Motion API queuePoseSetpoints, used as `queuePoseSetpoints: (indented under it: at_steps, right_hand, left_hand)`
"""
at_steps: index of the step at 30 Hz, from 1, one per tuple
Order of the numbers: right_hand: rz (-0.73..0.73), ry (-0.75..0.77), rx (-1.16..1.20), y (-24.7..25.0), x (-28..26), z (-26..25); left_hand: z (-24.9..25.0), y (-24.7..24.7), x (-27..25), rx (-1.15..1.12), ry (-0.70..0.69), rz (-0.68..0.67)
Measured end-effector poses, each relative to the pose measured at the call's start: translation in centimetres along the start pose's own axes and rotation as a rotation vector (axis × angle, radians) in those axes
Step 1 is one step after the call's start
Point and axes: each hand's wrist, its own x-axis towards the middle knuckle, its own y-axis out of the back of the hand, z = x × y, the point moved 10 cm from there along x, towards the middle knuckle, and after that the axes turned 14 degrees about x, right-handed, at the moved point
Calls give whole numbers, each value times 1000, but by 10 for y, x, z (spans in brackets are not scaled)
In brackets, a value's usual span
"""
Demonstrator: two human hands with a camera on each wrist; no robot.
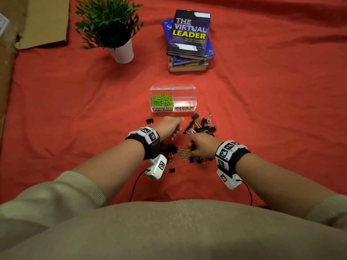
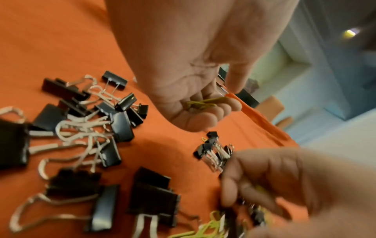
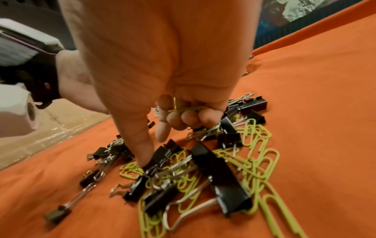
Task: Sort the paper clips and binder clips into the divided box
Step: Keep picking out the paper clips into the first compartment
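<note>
A clear divided box [image 1: 185, 87] stands ahead of me. Its left cell, labelled PAPER CLIPS, holds green paper clips [image 1: 161, 100]; the right cell, labelled BINDER CLIPS, looks empty. My left hand [image 1: 175, 130] hovers over the cloth just in front of the box, fingers curled round a few green paper clips [image 2: 203, 103]. My right hand [image 3: 158, 141] is down in a mixed pile [image 3: 203, 173] of black binder clips and green paper clips. It holds paper clips [image 3: 187, 109] in its curled fingers while the thumb and forefinger touch the pile. More black binder clips [image 1: 201, 124] lie right of the left hand.
A red cloth [image 1: 262, 109] covers the surface. A potted plant [image 1: 112, 30] and a stack of books [image 1: 189, 40] stand beyond the box. Cardboard [image 1: 37, 21] lies at the far left. Single binder clips [image 1: 149, 121] are scattered around the left wrist.
</note>
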Motion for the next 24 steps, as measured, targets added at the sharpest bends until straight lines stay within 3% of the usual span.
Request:
queuePoseSetpoints:
  at_steps: [6,10,17,24]
  right_hand:
    - [73,-68,-10,22,-4,19]
    - [52,-20,-2,10,-2,11]
    - [104,-162,-56,16,-3,32]
    - [116,-57,-99,5,-4,12]
  left_hand:
    - [0,-17,-2,641,-144,15]
    - [-13,-31,-8,1001,-210,1]
    - [-24,-12,-7,1015,-179,20]
    - [-2,-48,-18,1134,-322,55]
